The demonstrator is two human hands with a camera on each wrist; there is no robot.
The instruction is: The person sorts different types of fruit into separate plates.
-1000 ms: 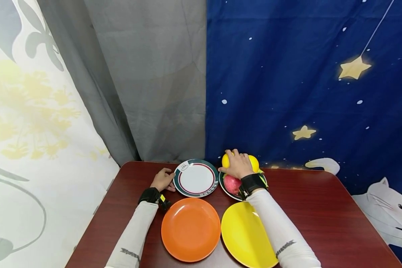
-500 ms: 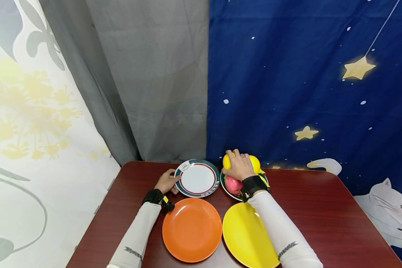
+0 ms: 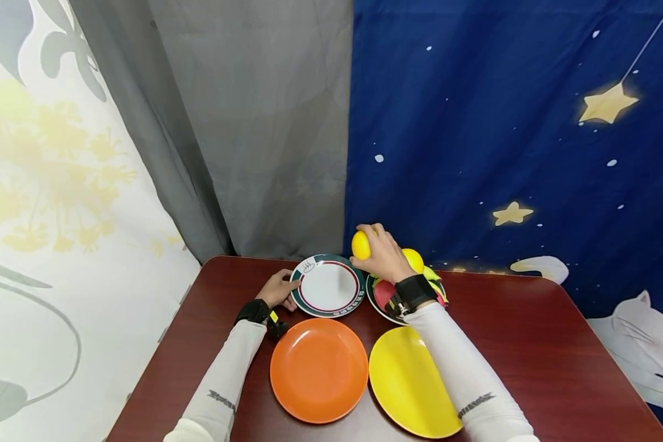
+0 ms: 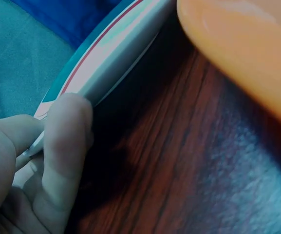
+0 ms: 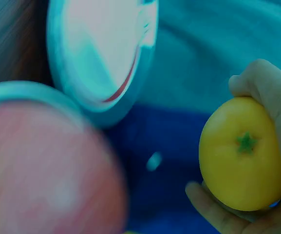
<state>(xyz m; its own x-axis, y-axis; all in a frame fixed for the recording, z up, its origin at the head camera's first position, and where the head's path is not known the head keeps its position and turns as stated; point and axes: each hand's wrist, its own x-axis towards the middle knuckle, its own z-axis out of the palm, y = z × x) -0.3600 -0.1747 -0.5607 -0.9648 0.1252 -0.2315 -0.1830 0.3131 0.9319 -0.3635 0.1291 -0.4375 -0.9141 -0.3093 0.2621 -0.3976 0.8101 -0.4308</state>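
My right hand (image 3: pixel 385 255) grips a yellow fruit (image 3: pixel 361 245) and holds it up above the back of the table, between two plates. In the right wrist view the yellow fruit (image 5: pixel 245 153) is rounded, with a green star-shaped stem end. Below that hand, the fruit plate (image 3: pixel 371 302) bears a pinkish-red fruit (image 3: pixel 383 291), another yellow fruit (image 3: pixel 414 260) and yellow-green pieces, partly hidden by my wrist. My left hand (image 3: pixel 278 290) pinches the left rim of a white plate (image 3: pixel 328 286) with a dark green border and red ring. In the left wrist view, fingers lie on both sides of the plate's rim (image 4: pixel 106 63).
An orange plate (image 3: pixel 318 370) lies in front of the white one. Beside it, a yellow plate (image 3: pixel 411 380) is partly covered by my right sleeve. Grey and blue curtains (image 3: pixel 475 123) hang behind the back edge of the reddish-brown table (image 3: pixel 530 356).
The right hand has lifted the yellow fruit from the fruit plate and shifted slightly left. The left hand stays at the white plate's rim. The head view has tilted a little.
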